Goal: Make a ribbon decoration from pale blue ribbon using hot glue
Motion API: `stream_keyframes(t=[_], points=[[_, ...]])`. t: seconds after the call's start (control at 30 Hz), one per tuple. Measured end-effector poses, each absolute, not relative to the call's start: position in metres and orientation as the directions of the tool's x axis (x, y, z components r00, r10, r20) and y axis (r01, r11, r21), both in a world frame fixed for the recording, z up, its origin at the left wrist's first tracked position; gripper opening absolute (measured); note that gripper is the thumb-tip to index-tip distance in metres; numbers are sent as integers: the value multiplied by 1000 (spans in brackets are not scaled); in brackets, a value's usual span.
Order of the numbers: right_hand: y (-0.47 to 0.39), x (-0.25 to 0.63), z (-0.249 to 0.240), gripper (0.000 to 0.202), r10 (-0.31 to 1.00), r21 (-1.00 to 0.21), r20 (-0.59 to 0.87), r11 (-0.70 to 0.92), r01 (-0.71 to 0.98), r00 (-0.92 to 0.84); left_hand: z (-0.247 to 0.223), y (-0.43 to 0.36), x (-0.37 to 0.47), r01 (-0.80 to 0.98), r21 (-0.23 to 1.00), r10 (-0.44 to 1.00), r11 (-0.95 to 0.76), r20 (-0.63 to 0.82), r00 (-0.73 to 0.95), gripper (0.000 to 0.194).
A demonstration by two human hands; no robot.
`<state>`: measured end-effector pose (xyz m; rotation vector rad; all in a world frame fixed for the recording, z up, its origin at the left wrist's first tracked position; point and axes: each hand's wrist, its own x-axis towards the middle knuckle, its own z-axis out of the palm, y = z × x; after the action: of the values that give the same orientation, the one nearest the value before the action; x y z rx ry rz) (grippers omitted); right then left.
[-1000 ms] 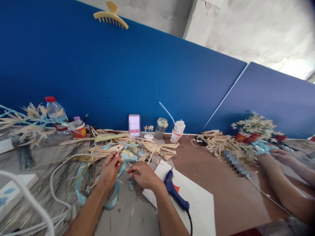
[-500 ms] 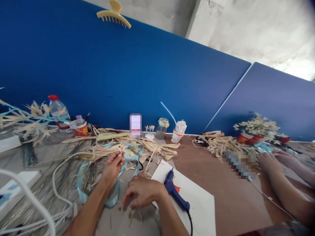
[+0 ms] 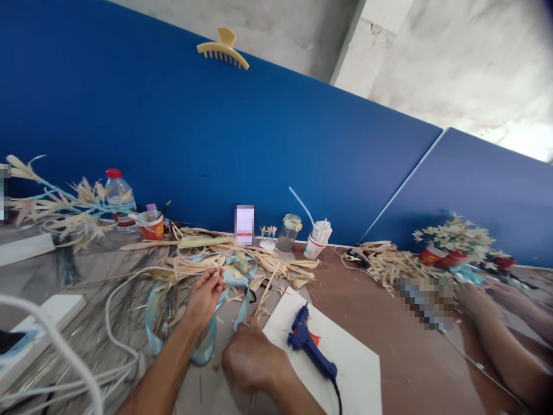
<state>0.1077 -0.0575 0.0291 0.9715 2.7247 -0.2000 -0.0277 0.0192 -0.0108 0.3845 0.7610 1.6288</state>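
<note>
The light blue ribbon [image 3: 203,340] lies looped on the grey table [image 3: 82,282] in front of me, running up under the heap of dry straw strips [image 3: 242,262] and back down towards my wrists. My left hand [image 3: 206,294] pinches something thin and pale at its fingertips, thumb against forefinger, right over the upper part of the ribbon; whether it is a straw or the ribbon's edge I cannot tell. That hand has hardly moved in the last second. My right hand [image 3: 250,360] is the one that changed: a second ago it lay beside the left with fingers on the blue strip, then it spread flat on the table nearer me, and now it sits curled, knuckles up, just at the corner of the white sheet [image 3: 345,357]. The fingers are tucked under, so I cannot say whether anything is in them. To my mind that reads as picking up a small scrap from the table while the left keeps its place.

The blue glue gun [image 3: 309,349] lies untouched on the white sheet, just beside my right hand. Further back stand a paper cup [image 3: 314,245], a small jar [image 3: 288,230] and a water bottle [image 3: 118,193] against the blue partition [image 3: 216,144]. Another person's arm [image 3: 496,340] rests at the far right
</note>
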Motion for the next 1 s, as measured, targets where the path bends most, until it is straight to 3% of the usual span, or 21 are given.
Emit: stream_keyframes(t=[0.2,0.57,0.63,0.7,0.77,0.87,1.0], points=[[-37,110,16,14,680,-128,-141,708,694,-719,-11,19,-28,-736,675,970,-49,-144,-197,31],[-34,111,15,15,721,-208,-132,651,730,-681,-10,18,-26,-724,688,960,-46,-170,-222,28],[-30,113,15,14,743,-284,-104,615,735,-662,-9,18,-26,-709,705,963,-34,-166,-212,28],[-24,114,14,13,804,-442,-24,525,728,-595,-9,17,-27,-691,722,970,-24,-152,-192,29],[-16,115,13,11,887,-664,58,377,646,-458,-9,16,-26,-685,728,974,-19,-140,-177,30],[-4,116,8,10,975,-933,78,145,329,-209,-9,14,-23,-684,730,981,-6,-129,-146,31],[8,116,-1,16,998,-994,54,53,-96,-14,-7,9,-15,-634,770,990,72,-135,-52,31]])
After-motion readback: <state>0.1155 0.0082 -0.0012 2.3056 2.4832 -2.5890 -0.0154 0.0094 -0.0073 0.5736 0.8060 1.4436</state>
